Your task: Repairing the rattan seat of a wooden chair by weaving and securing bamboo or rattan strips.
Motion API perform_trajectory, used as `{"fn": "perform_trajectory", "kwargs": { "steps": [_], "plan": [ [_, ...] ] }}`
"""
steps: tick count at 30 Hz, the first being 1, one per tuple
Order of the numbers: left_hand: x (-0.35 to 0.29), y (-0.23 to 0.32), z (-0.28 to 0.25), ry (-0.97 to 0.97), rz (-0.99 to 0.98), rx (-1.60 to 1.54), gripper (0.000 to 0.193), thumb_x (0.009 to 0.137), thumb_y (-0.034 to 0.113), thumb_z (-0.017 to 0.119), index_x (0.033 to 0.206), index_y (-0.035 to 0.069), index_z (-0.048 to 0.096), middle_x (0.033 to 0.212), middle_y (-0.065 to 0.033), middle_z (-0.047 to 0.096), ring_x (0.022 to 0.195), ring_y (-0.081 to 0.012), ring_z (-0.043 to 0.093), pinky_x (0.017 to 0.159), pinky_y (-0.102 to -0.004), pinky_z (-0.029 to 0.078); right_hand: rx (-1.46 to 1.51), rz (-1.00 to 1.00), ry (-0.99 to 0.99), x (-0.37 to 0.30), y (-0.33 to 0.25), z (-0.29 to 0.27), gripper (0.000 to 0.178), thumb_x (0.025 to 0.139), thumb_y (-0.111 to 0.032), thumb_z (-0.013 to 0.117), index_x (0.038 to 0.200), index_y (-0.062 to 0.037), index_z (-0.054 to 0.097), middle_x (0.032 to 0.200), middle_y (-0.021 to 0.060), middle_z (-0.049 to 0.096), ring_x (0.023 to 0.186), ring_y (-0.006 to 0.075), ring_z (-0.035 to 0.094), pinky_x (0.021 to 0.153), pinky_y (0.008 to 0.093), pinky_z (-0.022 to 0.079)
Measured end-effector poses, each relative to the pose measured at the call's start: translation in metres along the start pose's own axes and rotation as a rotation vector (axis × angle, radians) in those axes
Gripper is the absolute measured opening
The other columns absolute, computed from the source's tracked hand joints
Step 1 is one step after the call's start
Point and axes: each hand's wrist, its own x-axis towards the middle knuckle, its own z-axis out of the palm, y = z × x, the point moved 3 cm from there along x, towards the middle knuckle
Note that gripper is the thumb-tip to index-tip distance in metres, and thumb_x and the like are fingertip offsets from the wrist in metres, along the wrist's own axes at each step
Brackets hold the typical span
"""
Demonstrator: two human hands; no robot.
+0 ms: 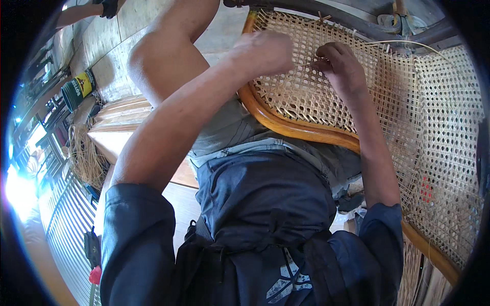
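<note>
A woven cane panel with open holes lies in front of me, set in a curved, glossy brown wooden frame. Over its left part is my left hand, closed with the fingers curled in; anything in them is hidden. My right hand is a little to the right, thumb and fingers pinched together close to the weave. Whatever thin thing it may grip is too small to make out. Short loose cane ends stick up along the panel's far edge.
A second cane surface rises at the right, with a loose cane strand arching near its top. Leftward are a green and yellow can, a bundle of dry fibres and stacked wooden boards. Someone's limb shows at the upper left.
</note>
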Motion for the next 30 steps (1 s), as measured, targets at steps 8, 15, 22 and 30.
{"fn": "perform_trajectory", "kwargs": {
  "steps": [8, 15, 22, 30],
  "plan": [
    [-0.055, -0.016, -0.003, 0.279, -0.054, -0.253, 0.035, 0.083, 0.038, 0.054, 0.087, 0.004, 0.063, 0.085, -0.0192, 0.063, 0.084, -0.0364, 0.061, 0.074, -0.0469, 0.046, 0.582, 0.597, 0.014, -0.007, 0.039, -0.027, 0.016, 0.083, -0.019, 0.066, 0.093, -0.0077, 0.063, 0.093, 0.0046, 0.064, 0.084, 0.0184, 0.06, 0.074, 0.0291, 0.048],
    [-0.035, -0.002, 0.013, 0.14, 0.011, -0.384, 0.043, 0.083, 0.042, 0.054, 0.09, 0.0, 0.062, 0.088, -0.0226, 0.062, 0.087, -0.0376, 0.06, 0.077, -0.045, 0.047, 0.168, 0.16, -0.278, 0.009, 0.006, -0.023, 0.021, 0.08, -0.009, 0.066, 0.1, -0.0106, 0.064, 0.096, 0.0044, 0.063, 0.091, 0.0182, 0.061, 0.084, 0.0288, 0.051],
    [-0.035, 0.004, 0.007, 0.36, 0.102, -0.398, 0.033, 0.08, 0.033, 0.058, 0.092, 0.002, 0.062, 0.082, -0.0199, 0.063, 0.078, -0.035, 0.063, 0.073, -0.0413, 0.049, 0.225, 0.092, -0.148, 0.003, 0.004, -0.025, 0.023, 0.078, 0.004, 0.061, 0.1, -0.0021, 0.063, 0.098, 0.0054, 0.061, 0.092, 0.0165, 0.06, 0.081, 0.0268, 0.052],
    [0.004, 0.013, 0.022, 0.268, 0.092, -0.922, 0.028, 0.079, 0.023, 0.063, 0.089, -0.003, 0.059, 0.064, -0.0093, 0.056, 0.057, -0.0137, 0.052, 0.055, -0.0307, 0.045, 0.321, 0.061, -0.259, 0.012, 0.015, -0.025, 0.021, 0.076, -0.001, 0.064, 0.097, 0.0006, 0.059, 0.1, 0.0109, 0.058, 0.094, 0.0265, 0.058, 0.081, 0.0343, 0.049]
  ]
}}
